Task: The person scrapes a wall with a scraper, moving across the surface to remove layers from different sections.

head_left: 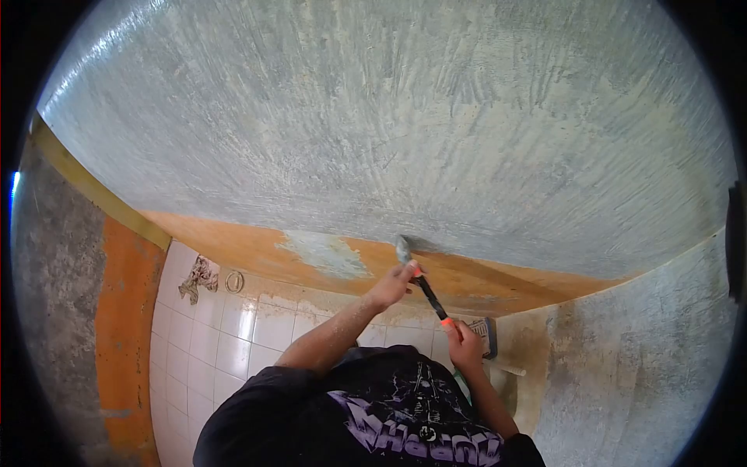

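Both hands gripping scraper [424, 284] — left hand [395, 282] near blade, right hand [464, 342] closed around handle end; keeping blade flat against orange paint band [257, 247], frame centre.

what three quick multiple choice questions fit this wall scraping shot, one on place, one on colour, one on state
1. Where does the scraper tip touch?
A. the white tiles
B. the top edge of the orange paint band
C. the floor

2. What colour is the shirt?
A. black
B. red
C. yellow

3. How is the scraper held?
A. one hand only
B. both hands
C. lying loose

Answers:
1. B, its tip sits where orange meets grey wall.
2. A, black with a purple print.
3. B, left hand near the tip, right hand at the handle end.
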{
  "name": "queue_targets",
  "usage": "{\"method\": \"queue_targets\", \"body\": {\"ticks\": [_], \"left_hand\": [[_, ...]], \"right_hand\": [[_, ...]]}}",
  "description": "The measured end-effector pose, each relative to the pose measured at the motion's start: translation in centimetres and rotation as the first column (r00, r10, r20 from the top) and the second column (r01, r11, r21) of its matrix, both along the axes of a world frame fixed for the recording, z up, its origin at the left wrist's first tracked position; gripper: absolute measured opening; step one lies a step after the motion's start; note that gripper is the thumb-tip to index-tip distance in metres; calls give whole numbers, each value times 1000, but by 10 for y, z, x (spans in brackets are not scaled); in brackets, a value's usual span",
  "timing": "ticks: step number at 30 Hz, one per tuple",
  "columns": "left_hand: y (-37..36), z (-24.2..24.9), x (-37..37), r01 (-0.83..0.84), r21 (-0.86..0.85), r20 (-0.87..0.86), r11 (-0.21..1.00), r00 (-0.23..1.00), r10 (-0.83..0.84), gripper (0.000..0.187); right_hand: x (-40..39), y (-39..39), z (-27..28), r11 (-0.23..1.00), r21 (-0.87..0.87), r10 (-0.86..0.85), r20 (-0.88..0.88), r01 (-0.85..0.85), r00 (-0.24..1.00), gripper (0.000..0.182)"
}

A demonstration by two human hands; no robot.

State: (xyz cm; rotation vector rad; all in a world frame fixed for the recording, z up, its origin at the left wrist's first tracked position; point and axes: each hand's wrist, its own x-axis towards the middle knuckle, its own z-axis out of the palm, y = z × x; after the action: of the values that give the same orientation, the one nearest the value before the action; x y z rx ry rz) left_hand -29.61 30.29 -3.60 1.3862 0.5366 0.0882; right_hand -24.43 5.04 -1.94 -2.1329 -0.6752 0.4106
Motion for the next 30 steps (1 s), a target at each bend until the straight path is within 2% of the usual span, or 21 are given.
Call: {"method": "queue_targets", "body": {"ticks": [3, 6, 9, 12, 15, 18, 21, 24, 27, 30], "left_hand": [[17, 13, -15, 44, -37, -31, 998, 998, -45, 54], [13, 6, -12, 18, -58, -40, 998, 999, -20, 52], [9, 8, -5, 78, -1, -49, 997, 996, -78, 51], [18, 16, -19, 75, -21, -24, 997, 997, -75, 52], [19, 13, -14, 85, -8, -42, 996, 996, -85, 52], [14, 8, -9, 81, -39, -50, 996, 995, -83, 53], [18, 2, -10, 102, -8, -27, 995, 994, -102, 54], [20, 8, -13, 121, 3, -23, 993, 992, -121, 54], [13, 2, -7, 106, -113, -3, 988, 994, -107, 54], [15, -10, 1, 177, -60, -26, 982, 984, -178, 54]], "right_hand": [[-7, 13, -7, 999, 2, 42, 70, -42, 997, 32], [-11, 10, -12, 999, 46, 0, -18, 0, 1000, 31], [-12, 3, -2, 1000, -5, -17, -59, 16, 998, 31], [-13, 10, -17, 998, -59, 42, 104, -36, 994, 30], [-18, 11, -22, 1000, 3, 7, 10, -7, 1000, 30], [-12, 6, -10, 998, 38, -47, 36, 46, 998, 30], [-11, 8, -13, 1000, 6, 1, 55, -1, 998, 29], [-22, 11, -8, 996, -84, -29, 51, 33, 998, 29], [-16, 6, -8, 996, -55, -65, 92, 70, 994, 29], [-12, 1, -1, 996, -54, -71, 61, 74, 996, 32]]}}
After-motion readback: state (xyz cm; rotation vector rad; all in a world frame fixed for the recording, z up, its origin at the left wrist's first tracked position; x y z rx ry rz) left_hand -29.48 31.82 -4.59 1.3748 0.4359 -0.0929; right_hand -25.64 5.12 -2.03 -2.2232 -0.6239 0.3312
